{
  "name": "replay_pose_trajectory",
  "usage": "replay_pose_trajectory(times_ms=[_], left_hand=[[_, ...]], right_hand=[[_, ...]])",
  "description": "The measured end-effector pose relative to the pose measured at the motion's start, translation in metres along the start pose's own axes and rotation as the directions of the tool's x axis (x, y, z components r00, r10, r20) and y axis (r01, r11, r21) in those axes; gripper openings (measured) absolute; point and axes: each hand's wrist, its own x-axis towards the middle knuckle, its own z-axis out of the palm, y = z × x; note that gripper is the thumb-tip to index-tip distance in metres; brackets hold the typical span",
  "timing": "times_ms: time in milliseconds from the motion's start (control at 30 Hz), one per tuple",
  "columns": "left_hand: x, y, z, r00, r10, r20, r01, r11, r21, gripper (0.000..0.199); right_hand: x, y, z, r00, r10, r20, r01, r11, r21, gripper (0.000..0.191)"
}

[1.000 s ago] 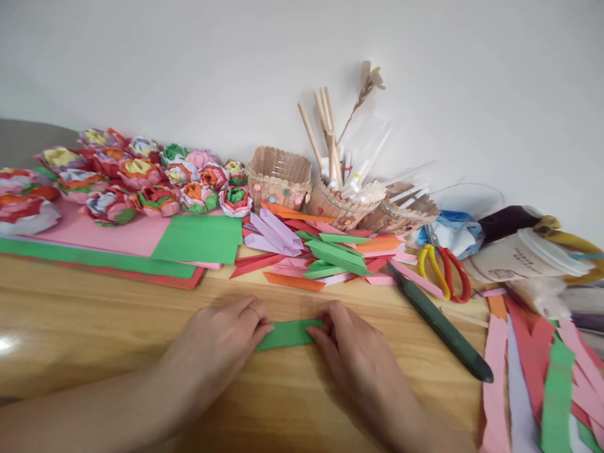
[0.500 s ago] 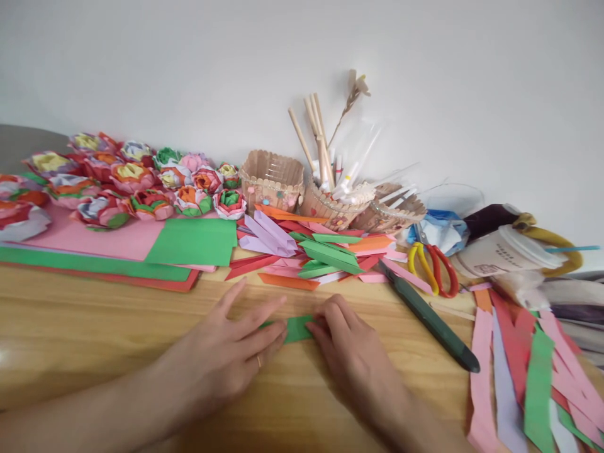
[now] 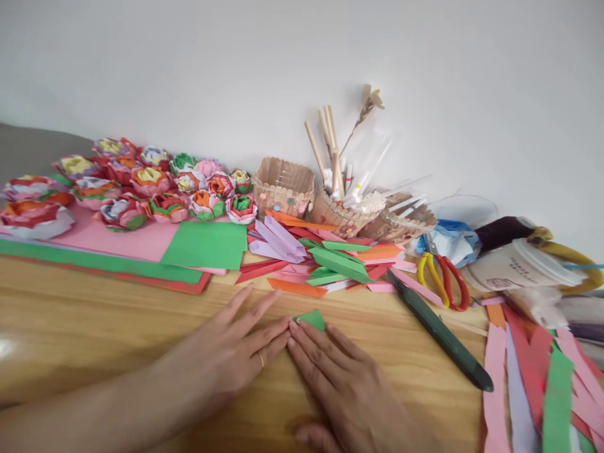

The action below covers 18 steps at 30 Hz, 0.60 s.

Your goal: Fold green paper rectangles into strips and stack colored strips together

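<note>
Left hand (image 3: 231, 352), fingers spread, tips by green paper (image 3: 312, 319), right hand (image 3: 346, 384), fingers flat on it

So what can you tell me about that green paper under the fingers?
The green paper shows as a small, plain, angular patch with straight edges. It lies on the wood-grained table, fingers of the right hand laid over its near part, fingertips of the left hand at its left end. Any folds underneath are hidden.
</note>
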Motion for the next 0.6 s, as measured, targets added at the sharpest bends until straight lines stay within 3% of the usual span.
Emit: replay_pose_trajectory(times_ms=[133,300,600], left_hand=[[0.002,0.003,-0.012,1.0,0.002,-0.025,-0.001,0.999,0.032,0.034],[-0.007,0.015,-0.025,0.998,-0.047,-0.051,0.049,0.998,0.04,0.035],[-0.04,0.03,-0.02,0.998,-0.052,-0.022,0.053,0.995,0.085,0.043]], right_hand=[[0.001,0.002,-0.009,0.989,0.019,0.147,-0.04,0.99,0.137,0.081],[0.003,0.002,-0.017,0.972,0.063,0.227,-0.121,0.96,0.251,0.083],[-0.012,0.013,-0.02,0.973,0.125,0.193,-0.146,0.984,0.098,0.07]])
